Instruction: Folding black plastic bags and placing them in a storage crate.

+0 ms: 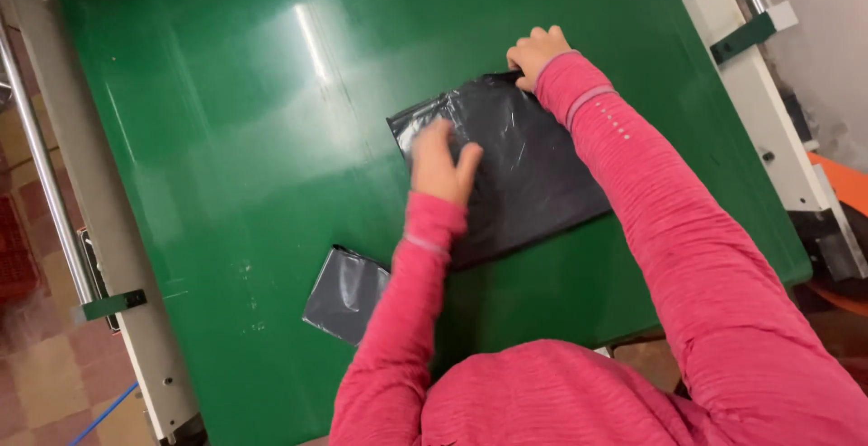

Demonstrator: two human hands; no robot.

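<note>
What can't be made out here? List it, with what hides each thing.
- Head view: what the black bag holds; its plastic is opaque.
- Head view: the left hand is blurred, so its fingers can't be told apart.
- Head view: the right hand grips the bag's far edge; its fingertips are tucked out of sight.
- Head view: the grey bag is partly behind the left sleeve.

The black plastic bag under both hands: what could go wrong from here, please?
1. The black plastic bag lies on a glossy green surface; pressed only by the left hand and gripped at its far corner by the right hand, it may slide or wrinkle.
2. The left sleeve covers part of the smaller grey bag and might drag it.
</note>
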